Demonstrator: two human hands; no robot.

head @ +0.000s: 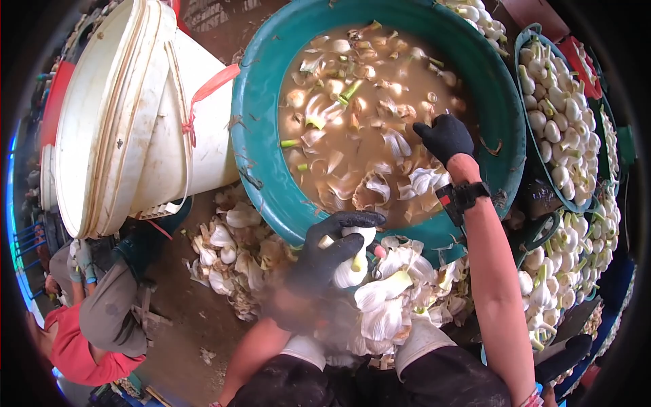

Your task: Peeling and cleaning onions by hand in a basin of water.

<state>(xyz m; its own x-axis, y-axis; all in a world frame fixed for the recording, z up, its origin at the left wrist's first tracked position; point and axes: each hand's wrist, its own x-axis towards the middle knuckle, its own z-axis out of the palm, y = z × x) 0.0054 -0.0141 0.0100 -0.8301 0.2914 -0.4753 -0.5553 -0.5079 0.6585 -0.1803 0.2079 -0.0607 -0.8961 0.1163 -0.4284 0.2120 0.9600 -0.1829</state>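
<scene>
My left hand [333,249], in a black glove, grips white garlic bulbs [352,269] near the front rim of a large teal tub [262,206]. Over the tub's right side, my right hand [447,136], also in a black glove, touches the murky brown water; its fingertips are partly hidden, and I cannot tell whether it holds anything. Garlic bulbs, cut green stems and papery skins [396,142] float in that water. Below the tub, between my knees, lies a pile of garlic skins [384,310]. A smear blurs the view by my left wrist.
A big white plastic bucket [203,117] leans at the left. More skins [224,254] lie on the floor [188,325]. At the right stand a basket of cleaned garlic [559,117] and further garlic heaps [549,274]. A co-worker in a red top [76,351] sits at lower left.
</scene>
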